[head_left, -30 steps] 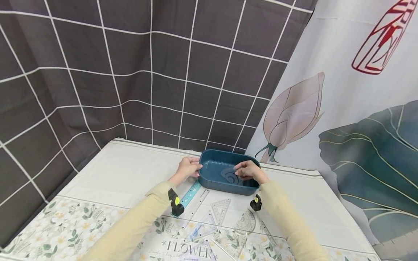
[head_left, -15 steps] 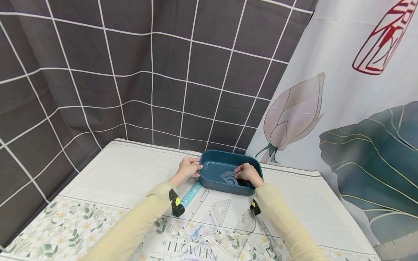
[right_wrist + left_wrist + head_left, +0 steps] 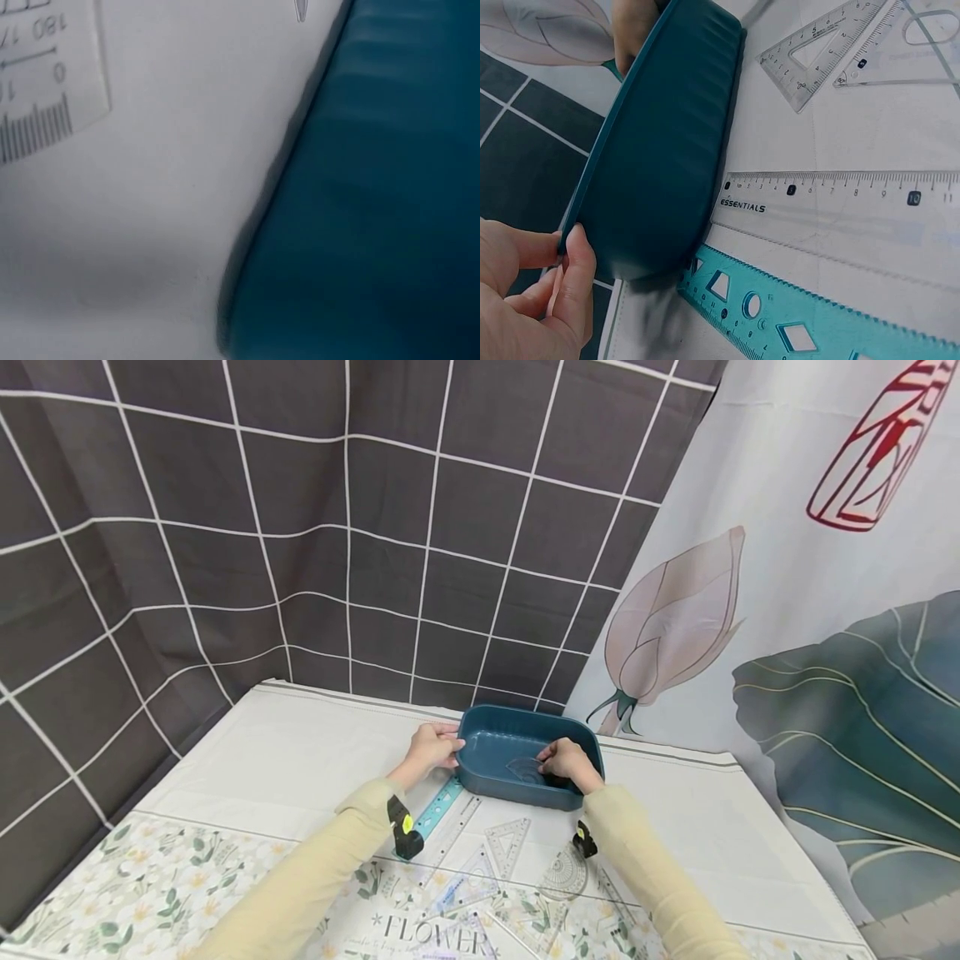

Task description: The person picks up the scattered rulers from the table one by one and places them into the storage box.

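Observation:
A deep teal plastic basin (image 3: 495, 750) stands at the back of the table. At its left end my left hand (image 3: 431, 748) grips the rim between thumb and fingers, also plain in the left wrist view. My right hand (image 3: 567, 762) reaches down inside the right half, fingertips pinching the edge of a clear protractor (image 3: 522, 768) with curved cut-outs. This protractor lies low, close over the basin's floor, and the fingers cover part of it. In the right wrist view only the basin's outer wall (image 3: 375, 210) shows; the right hand is out of that frame.
In front of the basin lie a turquoise ruler (image 3: 437, 806), a clear ruler (image 3: 456, 831), a clear set square (image 3: 507, 845) and another protractor (image 3: 566, 870). Several more clear drawing tools lie nearer the front edge. A dark gridded curtain (image 3: 375, 568) hangs behind the table.
My right hand has sunk deeper into the basin with the protractor, which now lies flatter and lower. The left hand has kept its grip on the rim.

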Available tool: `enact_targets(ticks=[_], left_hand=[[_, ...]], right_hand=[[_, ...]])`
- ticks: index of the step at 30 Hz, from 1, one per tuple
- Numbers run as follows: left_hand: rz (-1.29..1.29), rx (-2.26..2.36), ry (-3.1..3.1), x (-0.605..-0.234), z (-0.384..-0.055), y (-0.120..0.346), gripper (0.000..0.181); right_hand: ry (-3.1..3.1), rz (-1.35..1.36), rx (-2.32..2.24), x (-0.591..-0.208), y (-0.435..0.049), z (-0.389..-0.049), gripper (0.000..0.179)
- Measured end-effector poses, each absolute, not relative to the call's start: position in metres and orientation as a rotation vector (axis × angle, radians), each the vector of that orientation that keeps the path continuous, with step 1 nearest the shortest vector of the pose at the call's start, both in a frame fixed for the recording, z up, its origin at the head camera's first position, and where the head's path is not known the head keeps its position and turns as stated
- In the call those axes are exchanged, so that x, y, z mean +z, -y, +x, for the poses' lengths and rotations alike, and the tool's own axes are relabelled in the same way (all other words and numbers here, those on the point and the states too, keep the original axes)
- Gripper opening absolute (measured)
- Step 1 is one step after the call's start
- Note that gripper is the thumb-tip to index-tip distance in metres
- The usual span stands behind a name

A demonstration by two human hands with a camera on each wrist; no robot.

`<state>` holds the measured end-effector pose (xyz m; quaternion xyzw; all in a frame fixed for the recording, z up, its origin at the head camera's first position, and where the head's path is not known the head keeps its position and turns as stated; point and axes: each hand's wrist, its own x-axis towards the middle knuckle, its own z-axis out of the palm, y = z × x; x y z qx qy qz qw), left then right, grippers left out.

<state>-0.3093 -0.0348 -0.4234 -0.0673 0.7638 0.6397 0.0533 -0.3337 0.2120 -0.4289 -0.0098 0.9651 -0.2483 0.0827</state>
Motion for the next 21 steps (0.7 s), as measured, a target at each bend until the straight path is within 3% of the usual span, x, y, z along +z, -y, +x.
enact_targets(ticks=[21], left_hand=[[-0.23,1.937,-2.331,-0.4247,-0.3107,0.034,0.038]], right_hand=[[-2.895,-0.027,-0.771,-0.4283,-0.2114,-0.329,0.015]])
